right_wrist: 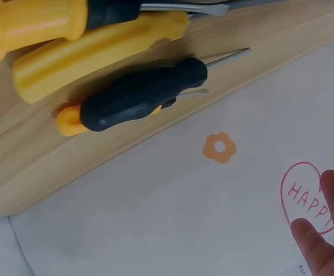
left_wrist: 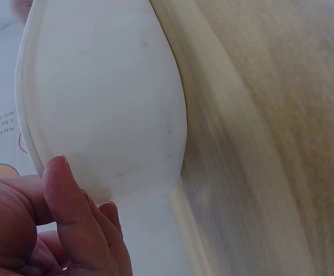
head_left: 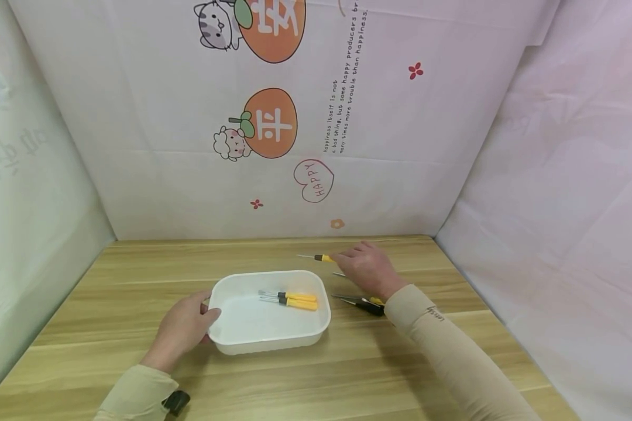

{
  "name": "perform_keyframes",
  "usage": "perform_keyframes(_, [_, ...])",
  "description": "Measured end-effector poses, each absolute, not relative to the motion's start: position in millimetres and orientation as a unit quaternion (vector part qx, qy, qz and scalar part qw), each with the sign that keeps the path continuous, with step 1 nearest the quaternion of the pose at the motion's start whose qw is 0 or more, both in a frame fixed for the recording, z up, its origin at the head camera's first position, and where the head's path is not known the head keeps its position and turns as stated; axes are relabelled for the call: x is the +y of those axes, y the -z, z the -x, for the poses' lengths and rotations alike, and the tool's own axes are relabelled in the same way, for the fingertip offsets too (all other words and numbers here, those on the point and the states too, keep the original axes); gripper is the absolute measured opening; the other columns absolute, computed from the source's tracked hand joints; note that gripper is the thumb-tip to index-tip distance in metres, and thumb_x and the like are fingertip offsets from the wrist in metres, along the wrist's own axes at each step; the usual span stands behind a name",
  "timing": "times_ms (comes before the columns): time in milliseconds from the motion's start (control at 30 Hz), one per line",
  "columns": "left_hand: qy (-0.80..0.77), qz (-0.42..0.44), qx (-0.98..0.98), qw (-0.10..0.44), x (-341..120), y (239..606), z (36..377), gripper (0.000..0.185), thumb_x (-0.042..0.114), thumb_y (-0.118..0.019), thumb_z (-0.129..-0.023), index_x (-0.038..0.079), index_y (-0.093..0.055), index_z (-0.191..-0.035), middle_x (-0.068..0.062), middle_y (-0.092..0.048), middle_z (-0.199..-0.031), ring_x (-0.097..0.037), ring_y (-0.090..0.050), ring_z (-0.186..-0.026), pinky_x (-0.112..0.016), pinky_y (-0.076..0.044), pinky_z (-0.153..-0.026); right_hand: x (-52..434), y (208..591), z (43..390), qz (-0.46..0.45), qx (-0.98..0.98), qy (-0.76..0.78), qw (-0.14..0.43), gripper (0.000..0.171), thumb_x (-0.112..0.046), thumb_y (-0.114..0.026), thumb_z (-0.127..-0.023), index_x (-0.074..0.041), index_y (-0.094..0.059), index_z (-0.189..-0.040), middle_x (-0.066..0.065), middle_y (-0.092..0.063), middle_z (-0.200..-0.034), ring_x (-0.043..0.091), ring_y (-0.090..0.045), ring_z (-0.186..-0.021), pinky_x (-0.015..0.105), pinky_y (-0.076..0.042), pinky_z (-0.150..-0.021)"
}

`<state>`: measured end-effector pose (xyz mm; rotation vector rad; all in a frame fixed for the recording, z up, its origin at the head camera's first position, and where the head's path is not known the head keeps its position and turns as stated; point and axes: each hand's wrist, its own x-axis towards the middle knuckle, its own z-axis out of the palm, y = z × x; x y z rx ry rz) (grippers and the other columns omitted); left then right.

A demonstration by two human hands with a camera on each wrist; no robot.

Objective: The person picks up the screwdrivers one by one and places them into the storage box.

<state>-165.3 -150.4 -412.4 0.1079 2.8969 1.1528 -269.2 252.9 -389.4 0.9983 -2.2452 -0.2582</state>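
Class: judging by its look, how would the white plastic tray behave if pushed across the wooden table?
The white plastic tray looks thin-walled, so probably light and slides easily. Its low, wide shape makes tipping unlikely. The two yellow-handled screwdrivers lying loose inside might roll.
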Motion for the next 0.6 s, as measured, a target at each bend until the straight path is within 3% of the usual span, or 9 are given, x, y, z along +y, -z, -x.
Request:
perform_keyframes(333, [-0.371, -0.029, 0.928, 0.015, -151.2, 413.8, 165.5, 0.056, 0.017, -0.063, -0.102, -0.008, -0.047, -0.149, -0.013, -0.071, -0.095, -0.015, -0.066, -0.059, -0.031, -0.052, -0.056, 241.2, 389.6, 267.4, -0.411, -0.84, 0.07, 0.347, 0.029, -0.015, -0.08, -0.092, -0.021, -0.077, -0.12, -0.003, -0.08, -0.108, 0.02, -0.076, -0.097, 0.051, -0.059, -0.097])
perform_keyframes(600, [-0.362, -0.033, 0.931, 0.006, -150.1, 414.1, 165.8, 0.055, 0.016, -0.064, -0.101, -0.007, -0.048, -0.149, -0.012, -0.071, -0.095, -0.015, -0.066, -0.059, -0.031, -0.051, -0.057, 230.9, 389.9, 264.5, -0.426, -0.825, 0.061, 0.366, 0.026, -0.01, -0.075, -0.094, -0.022, -0.079, -0.117, -0.005, -0.08, -0.105, 0.018, -0.077, -0.095, 0.049, -0.061, -0.095])
